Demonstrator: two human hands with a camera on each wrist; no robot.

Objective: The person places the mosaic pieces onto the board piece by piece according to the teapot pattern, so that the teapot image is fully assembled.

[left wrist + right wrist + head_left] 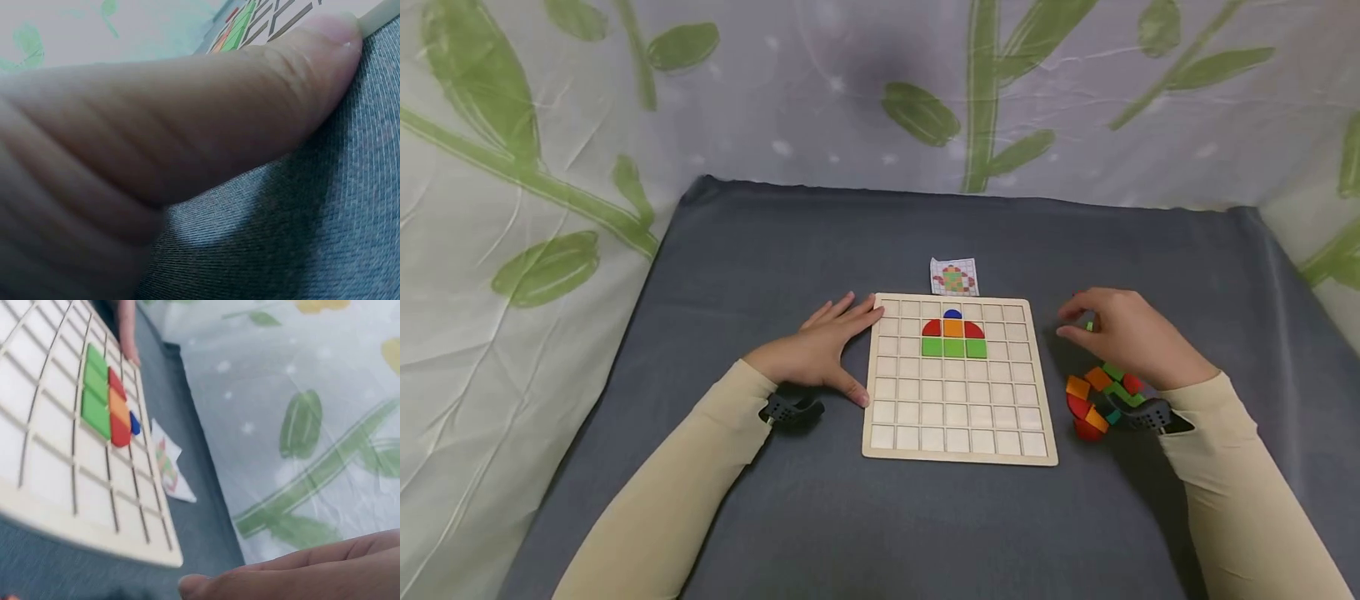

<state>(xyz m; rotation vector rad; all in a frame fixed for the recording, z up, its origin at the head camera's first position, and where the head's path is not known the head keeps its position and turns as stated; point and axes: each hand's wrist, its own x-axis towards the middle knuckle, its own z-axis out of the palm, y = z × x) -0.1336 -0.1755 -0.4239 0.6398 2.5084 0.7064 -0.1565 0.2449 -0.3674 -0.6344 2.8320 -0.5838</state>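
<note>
A wooden grid board (958, 457) lies flat, with pieces set in its upper rows. A blue half-round (952, 314) sits above an orange square (952, 328), which has red rounded pieces (931, 328) on both sides. Below them is a row of green squares (953, 347). My left hand (816, 348) rests at the board's left edge with fingers spread, its thumb (300, 75) against the side. Right of the board, my right hand (1123, 333) hovers with thumb and fingers loosely bent and a gap between their tips. A bit of green (1090, 326) shows in that gap.
Loose red, orange and green pieces (1097, 381) are heaped right of the board, partly under my right wrist. A small printed pattern card (955, 277) lies just beyond the board's far edge. A leaf-patterned curtain (820, 100) hangs behind the grey-covered table (820, 517).
</note>
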